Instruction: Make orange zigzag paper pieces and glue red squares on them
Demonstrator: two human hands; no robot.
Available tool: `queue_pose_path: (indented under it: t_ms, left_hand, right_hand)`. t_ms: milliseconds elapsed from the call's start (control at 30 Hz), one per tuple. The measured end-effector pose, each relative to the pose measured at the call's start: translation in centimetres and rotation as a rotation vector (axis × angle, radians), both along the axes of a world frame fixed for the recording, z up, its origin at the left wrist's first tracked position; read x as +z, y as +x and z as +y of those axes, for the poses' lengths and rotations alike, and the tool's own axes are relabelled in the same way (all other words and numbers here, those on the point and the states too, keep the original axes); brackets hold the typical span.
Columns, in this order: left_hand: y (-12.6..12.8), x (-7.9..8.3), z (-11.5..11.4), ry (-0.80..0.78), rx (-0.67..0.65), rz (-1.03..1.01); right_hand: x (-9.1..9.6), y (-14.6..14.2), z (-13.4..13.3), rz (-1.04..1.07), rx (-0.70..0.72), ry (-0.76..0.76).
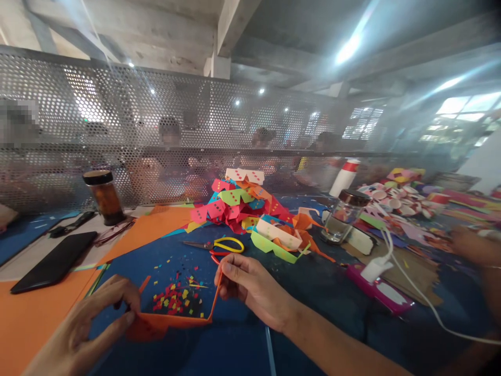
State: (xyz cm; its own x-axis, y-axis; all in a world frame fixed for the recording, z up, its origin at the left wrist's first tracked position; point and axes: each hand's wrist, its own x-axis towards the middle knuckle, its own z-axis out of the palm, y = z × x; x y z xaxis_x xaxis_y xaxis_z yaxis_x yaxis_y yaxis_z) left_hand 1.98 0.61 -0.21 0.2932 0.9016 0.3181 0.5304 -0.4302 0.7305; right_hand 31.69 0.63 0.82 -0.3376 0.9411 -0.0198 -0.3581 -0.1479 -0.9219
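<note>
Between my two hands is an orange folded paper piece (168, 320), shaped like a glasses frame with side arms bent upward. My left hand (97, 316) pinches its left end. The fingertips of my right hand (250, 287) pinch the tip of its raised right arm. Behind the paper lie small red, yellow and dark paper bits (176, 300), scattered on the blue table (235, 344). Scissors (215, 244) with yellow and red handles lie just beyond my right hand. Farther back rises a heap of colourful folded paper pieces (238, 203), several dotted with small squares.
At left are a black phone (55, 261), orange sheets (152, 232) and a dark-lidded jar (104, 198). To the right stand a glass jar (340, 219), a white bottle (344, 177) and a magenta power strip (379, 290) with a cable. Another person's hand (475, 248) shows at far right.
</note>
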Motion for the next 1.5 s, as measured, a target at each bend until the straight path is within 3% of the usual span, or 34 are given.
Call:
queue_pose_path:
  t_ms: [367,567,633,700,767,900,1100,1233,1500]
  left_hand:
    - [0.3,1.0,-0.1,0.025,0.014,0.042]
    - [0.3,0.6,-0.4,0.078,0.076,0.037]
    - [1.1,0.9,-0.5,0.119,0.093,0.019]
    - [2.5,1.8,-0.8,0.164,0.054,0.075]
    - [4.3,3.0,-1.0,0.211,-0.069,0.177]
    - [7.4,4.4,-1.2,0.235,-0.106,0.239]
    - [8.6,3.6,-0.7,0.302,-0.108,0.332]
    - [8.7,3.9,-1.2,0.348,-0.129,0.318]
    - [8.7,4.0,-2.3,0.313,-0.075,0.287]
  right_hand:
    - [-0.1,-0.3,-0.3,0.015,0.044,-0.033]
    - [-0.5,-0.4,-0.1,0.023,0.051,-0.049]
    - [-0.6,-0.5,-0.1,0.027,0.060,-0.055]
    - [-0.6,-0.5,-0.2,0.031,0.070,-0.061]
    - [-0.5,-0.6,-0.4,0.035,0.077,-0.063]
    - [-0.3,-0.8,-0.6,0.040,0.088,-0.054]
    - [-0.4,-0.9,-0.9,0.038,0.087,-0.025]
    - [-0.1,-0.9,-1.1,-0.026,0.056,0.026]
    - [1.3,-1.1,-1.8,-0.193,0.026,0.125]
